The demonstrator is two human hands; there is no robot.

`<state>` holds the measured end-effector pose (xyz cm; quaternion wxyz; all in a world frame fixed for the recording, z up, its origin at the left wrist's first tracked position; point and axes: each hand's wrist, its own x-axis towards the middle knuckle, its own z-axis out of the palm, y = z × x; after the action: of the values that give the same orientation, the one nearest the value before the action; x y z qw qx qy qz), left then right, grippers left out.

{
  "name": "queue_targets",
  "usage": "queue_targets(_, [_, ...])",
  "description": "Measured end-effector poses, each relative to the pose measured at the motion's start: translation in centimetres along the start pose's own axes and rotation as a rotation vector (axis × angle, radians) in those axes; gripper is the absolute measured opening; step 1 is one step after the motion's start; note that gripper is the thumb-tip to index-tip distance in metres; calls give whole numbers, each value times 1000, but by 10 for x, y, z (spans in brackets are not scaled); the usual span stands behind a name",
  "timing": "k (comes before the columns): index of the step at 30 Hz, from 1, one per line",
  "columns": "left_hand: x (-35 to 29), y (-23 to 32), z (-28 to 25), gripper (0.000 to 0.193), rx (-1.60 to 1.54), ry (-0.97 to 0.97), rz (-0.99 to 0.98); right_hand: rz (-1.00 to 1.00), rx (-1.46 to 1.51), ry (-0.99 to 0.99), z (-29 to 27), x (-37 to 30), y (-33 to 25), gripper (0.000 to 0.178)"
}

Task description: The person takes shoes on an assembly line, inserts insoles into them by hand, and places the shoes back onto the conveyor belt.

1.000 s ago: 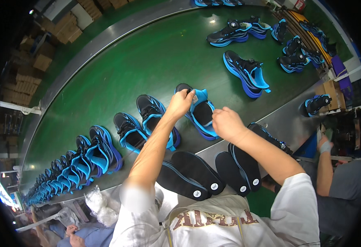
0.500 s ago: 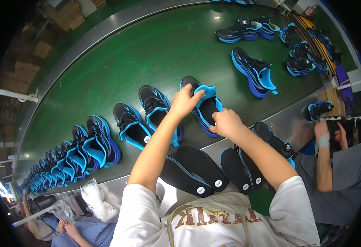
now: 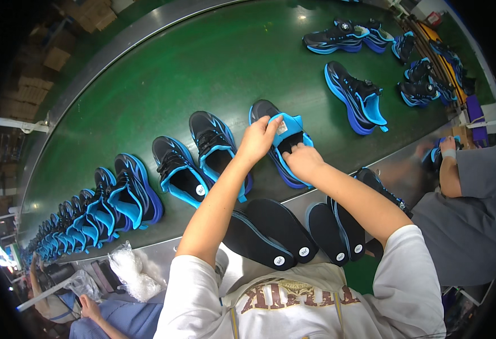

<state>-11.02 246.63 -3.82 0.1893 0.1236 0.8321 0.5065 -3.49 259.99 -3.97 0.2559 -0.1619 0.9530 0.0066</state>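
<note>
A black sneaker (image 3: 265,108) with blue lining and sole lies on the green belt in front of me, toe pointing away. My left hand (image 3: 257,139) is closed on its light blue tongue, pinching it between thumb and fingers. My right hand (image 3: 302,162) reaches into the shoe's opening, its fingers bent downward over the dark inside; the fingertips are hidden there. To the left stand two matching laced sneakers, one (image 3: 209,129) beside the other (image 3: 171,153). Nearest my body lie black insoles with round white stickers, one group (image 3: 277,223) below my hands and another (image 3: 322,226) under my right forearm.
A long row of sneakers (image 3: 132,175) runs off to the left. One sneaker (image 3: 352,96) lies at the right, with several more (image 3: 335,38) farther back. A clear plastic bag (image 3: 135,271) sits by the metal edge. Co-workers sit on both sides, one in grey (image 3: 457,214).
My right hand has moved from the sneaker's heel edge into its opening. My left hand keeps hold of the tongue. The co-worker's arm at the right has shifted.
</note>
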Motion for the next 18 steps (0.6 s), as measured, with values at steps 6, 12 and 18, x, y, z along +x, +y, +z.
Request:
queue_targets(6, [-1,-6,-1,46,-11,-24,20,-43,-319,-304,-3,16,5,27])
queue_targets(12, [1,-8,1,44,-107,-36,-16,-207,-430,-309,10,24,12,23])
queue_targets(18, [-2,8,8,42,215,281,121,-393,-398,-275,-9,9,22,22])
